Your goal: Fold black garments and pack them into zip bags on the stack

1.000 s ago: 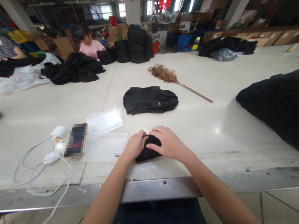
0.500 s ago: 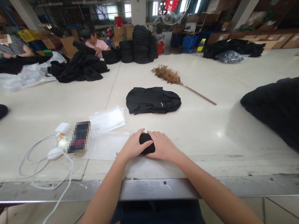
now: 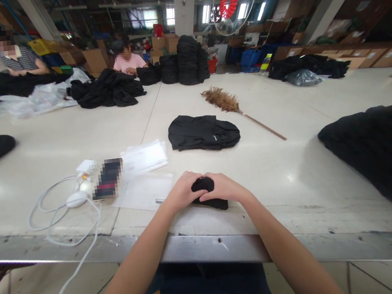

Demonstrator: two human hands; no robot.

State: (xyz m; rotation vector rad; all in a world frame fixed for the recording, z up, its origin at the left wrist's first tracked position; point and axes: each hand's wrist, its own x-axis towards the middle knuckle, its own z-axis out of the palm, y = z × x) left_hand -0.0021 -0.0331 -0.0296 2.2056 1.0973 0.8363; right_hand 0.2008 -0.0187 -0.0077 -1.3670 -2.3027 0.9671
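Near the table's front edge [image 3: 207,247], centre: small black cloth bundle [image 3: 212,203], lying on the tabletop, pressed between both hands. Left hand [image 3: 183,192] curled over its left end, fingers closed on the fabric. Right hand [image 3: 226,188] laid over its top and right side, fingers gripping it; a dark corner shows below the right palm.

Containers: clear bags [image 3: 144,156], a flat stack, left of the hands and beyond them; one more flat bag [image 3: 146,192] with a barcode label just beside the left hand; contents cannot be made out. Filled clear bag [image 3: 298,78] at far right, among dark garments. Cardboard boxes [image 3: 377,58] along the right wall, contents hidden.

Other items: phone [image 3: 107,178] with white cable [image 3: 62,219] trailing off the table edge, left. Folded black garment [image 3: 203,132] straight ahead, well apart from the hands. Feather duster [image 3: 237,109] beyond it, handle pointing right. Large black pile [image 3: 380,149] at right. Tall stacks of folded black pieces [image 3: 189,60] at the far end. Two people seated at far left, behind loose black clothing [image 3: 107,88].
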